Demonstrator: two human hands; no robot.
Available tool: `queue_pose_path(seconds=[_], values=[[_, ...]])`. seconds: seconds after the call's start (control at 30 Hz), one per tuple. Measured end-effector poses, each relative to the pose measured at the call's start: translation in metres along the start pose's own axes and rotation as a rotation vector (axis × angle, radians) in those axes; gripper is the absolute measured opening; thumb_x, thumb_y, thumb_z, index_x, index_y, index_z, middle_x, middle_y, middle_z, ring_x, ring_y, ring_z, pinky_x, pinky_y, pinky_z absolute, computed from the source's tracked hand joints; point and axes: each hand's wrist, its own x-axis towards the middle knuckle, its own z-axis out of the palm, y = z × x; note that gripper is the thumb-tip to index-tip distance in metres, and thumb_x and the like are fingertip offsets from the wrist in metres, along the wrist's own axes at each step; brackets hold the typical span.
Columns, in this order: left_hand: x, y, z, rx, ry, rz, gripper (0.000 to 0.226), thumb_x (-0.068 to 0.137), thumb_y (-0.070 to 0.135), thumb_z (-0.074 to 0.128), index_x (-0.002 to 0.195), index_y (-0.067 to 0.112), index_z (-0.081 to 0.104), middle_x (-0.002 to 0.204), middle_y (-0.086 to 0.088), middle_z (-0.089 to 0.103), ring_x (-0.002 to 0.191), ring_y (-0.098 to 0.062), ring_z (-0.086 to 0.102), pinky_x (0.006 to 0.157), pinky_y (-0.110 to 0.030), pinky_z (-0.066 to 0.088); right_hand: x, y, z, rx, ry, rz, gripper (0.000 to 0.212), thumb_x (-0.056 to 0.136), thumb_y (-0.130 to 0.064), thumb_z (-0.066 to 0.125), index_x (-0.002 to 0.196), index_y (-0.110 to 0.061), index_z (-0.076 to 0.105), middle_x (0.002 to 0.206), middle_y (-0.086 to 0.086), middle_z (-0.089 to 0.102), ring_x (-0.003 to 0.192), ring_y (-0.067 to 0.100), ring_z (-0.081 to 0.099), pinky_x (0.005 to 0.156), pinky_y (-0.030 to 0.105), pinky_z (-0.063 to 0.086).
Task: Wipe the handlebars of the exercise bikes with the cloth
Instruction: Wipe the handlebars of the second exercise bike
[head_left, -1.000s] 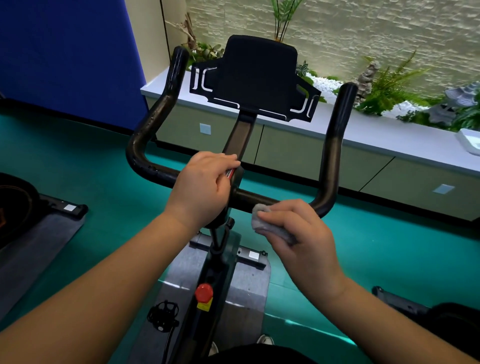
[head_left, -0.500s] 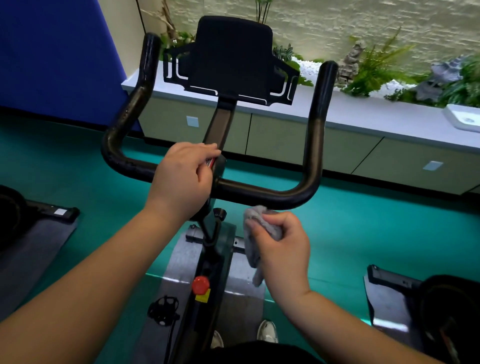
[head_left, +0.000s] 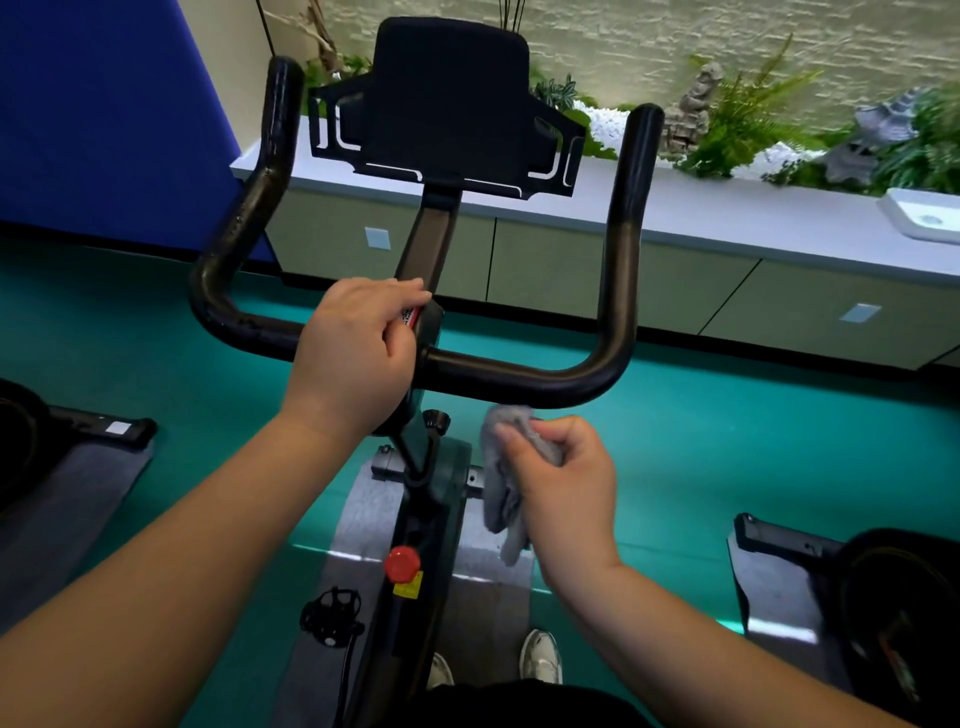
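Teal floor (head_left: 727, 457) fills most of the view, blue wall panel (head_left: 104, 104) at far left. Long white-topped cabinet (head_left: 727, 223) runs along the back, planter with ferns (head_left: 748, 119) and small stone figures on top, textured stone wall behind.

Exercise bike (head_left: 415, 519) centre frame, standing on a grey mat (head_left: 358, 519). Parts of two more bikes cut off at the left and right edges, each on its own mat.

Black handlebars (head_left: 519, 371): U-shaped, both ends rising upright, crossbar running left to right in front of the person. Black tablet holder (head_left: 447, 104) sits on the stem between the two uprights. Red knob (head_left: 401, 564) on the frame lower down, yellow label just under it. Black pedal (head_left: 332, 616) to its left. White shoes (head_left: 540, 660) visible at the bottom edge.

Left hand (head_left: 358, 353) wraps over the crossbar at the centre stem, fingers curled over the top, gripping it.

Right hand (head_left: 561, 483) is just below the right half of the crossbar, not on the bar. Fingers and thumb are curled round a bunched grey cloth (head_left: 501, 467). Cloth's top edge sits right under the bar; can't tell if it touches. The rest hangs down from the fist.
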Motion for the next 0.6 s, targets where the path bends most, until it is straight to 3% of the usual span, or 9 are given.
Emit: queue_pose_path(seconds=[0.13,0.37,0.6], values=[[0.001,-0.001,-0.001,0.004,-0.010,-0.010,0.042,0.081,0.009,0.040,0.109,0.015,0.070,0.113,0.004,0.068,0.113,-0.015,0.055,0.099,-0.021,0.037,-0.004,-0.007,0.011,-0.013,-0.020,-0.027,0.018,0.077,-0.025,0.077,0.076,-0.020,0.061,0.069,-0.010,0.063,0.068,0.003,0.060,0.065,0.023,0.050],[0.000,0.001,-0.001,-0.019,-0.012,-0.017,0.042,0.082,0.011,0.039,0.109,0.015,0.070,0.113,0.004,0.068,0.112,-0.014,0.054,0.100,-0.025,0.041,0.003,0.001,-0.024,-0.027,0.100,-0.031,0.019,0.077,-0.022,0.077,0.079,-0.014,0.061,0.076,-0.004,0.064,0.069,0.007,0.059,0.062,0.017,0.047],[-0.001,0.000,-0.001,-0.021,0.002,-0.011,0.041,0.081,0.009,0.040,0.108,0.013,0.071,0.112,0.003,0.069,0.111,-0.015,0.055,0.099,-0.023,0.040,-0.002,0.001,0.027,0.096,0.004,0.113,0.024,0.078,-0.016,0.078,0.076,-0.014,0.054,0.068,-0.001,0.061,0.056,0.004,0.057,0.051,0.012,0.044]])
